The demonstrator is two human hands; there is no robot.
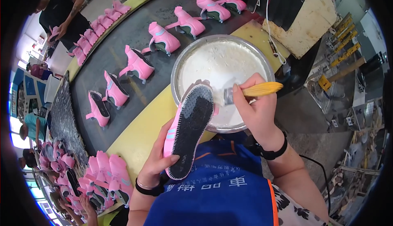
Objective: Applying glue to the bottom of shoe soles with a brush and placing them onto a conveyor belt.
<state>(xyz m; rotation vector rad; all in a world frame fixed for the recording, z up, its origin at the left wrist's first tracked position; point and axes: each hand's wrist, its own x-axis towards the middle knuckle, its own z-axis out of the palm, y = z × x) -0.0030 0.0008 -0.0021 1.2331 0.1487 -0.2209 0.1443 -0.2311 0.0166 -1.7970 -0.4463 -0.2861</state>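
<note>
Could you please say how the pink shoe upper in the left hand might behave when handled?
The pink shoe upper is probably light, since the left hand alone holds it up. Its stitched black bottom looks flat, hinting at some stiffness. The greyish far end may be slippery if wet.

In front of me runs a long dark worktop (110, 42), curved in my view, with a yellow near border (139, 128). Seven pink shoe uppers (140, 65) lie spaced in a line along its dark surface. Close to me, a round metal basin (223, 36) of white liquid (204, 58) sits across the near border. Along the yellow far ledge (137, 0), another pink row (98, 24) stands packed together. At my left, more pink uppers (108, 168) crowd the border, their support mostly hidden.
</note>
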